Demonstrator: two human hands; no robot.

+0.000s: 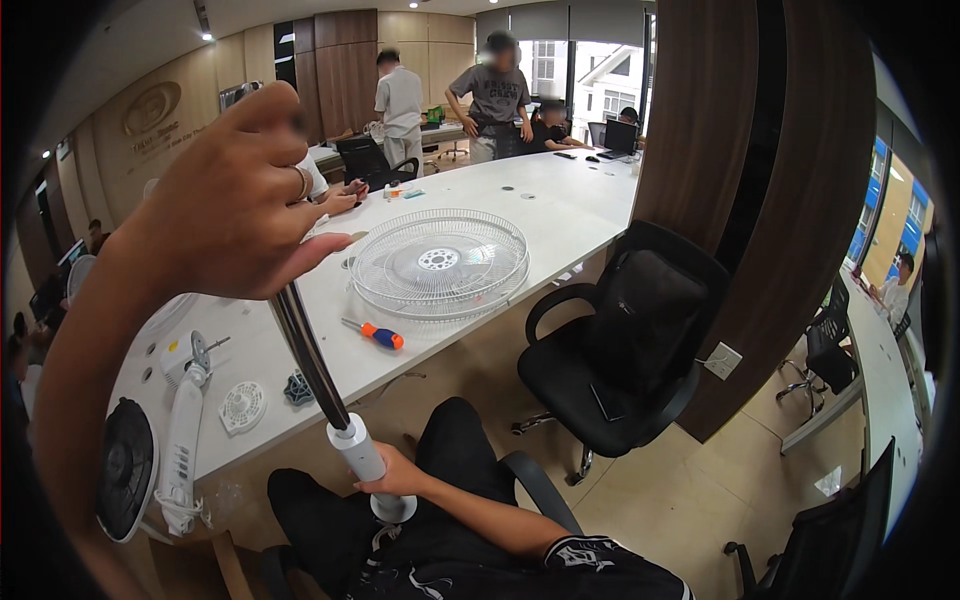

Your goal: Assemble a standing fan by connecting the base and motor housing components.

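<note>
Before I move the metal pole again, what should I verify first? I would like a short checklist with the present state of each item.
1. Left hand grips the top of the metal pole: ok.
2. Right hand holds the white end piece: ok.
3. End piece seated fully on the pole: cannot tell.
4. Fan grille lies apart from the pole: ok.
5. Screwdriver lies on the table, near its edge: ok.

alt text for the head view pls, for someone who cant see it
A seated person holds a metal fan pole slanted over their lap, left hand gripping its top, right hand at its white lower collar. On the white table beyond lie a fan grille, an orange-handled screwdriver and white fan parts; a black office chair stands right.
</note>
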